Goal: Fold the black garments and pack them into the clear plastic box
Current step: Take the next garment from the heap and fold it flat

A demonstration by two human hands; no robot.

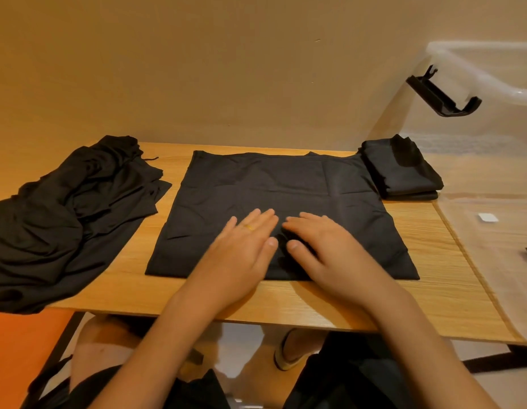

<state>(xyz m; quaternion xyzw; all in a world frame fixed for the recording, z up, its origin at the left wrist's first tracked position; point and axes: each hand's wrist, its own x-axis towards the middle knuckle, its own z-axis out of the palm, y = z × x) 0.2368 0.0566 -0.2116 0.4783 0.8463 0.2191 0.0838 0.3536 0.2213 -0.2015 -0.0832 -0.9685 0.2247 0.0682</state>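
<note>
Worktop (433, 261): light wood grain.
Left: unfolded garment heap (64, 219), overhanging edge.
Centre: flat garment (286, 184).
Right rear: folded stack (401, 169).

Warm, amber-tinted light fills the scene, moderately bright and soft, with no hard-edged shadows. The wall (227, 69) grades from a deeper orange at the left to a paler tan at the right, so the right side reads as the brighter one. Faint, diffuse shadows sit under both hands on the bench (433, 261). The left hand (241, 252) and right hand (330, 249) show slight motion blur at the fingertips. Black cloth (271, 187) loses most detail — folds barely register. The clear box (478, 128) looks hazy and washed out, with a small glint on its rim. Wide-angle distortion bends the bench edges outward — strongest at the right.
</note>
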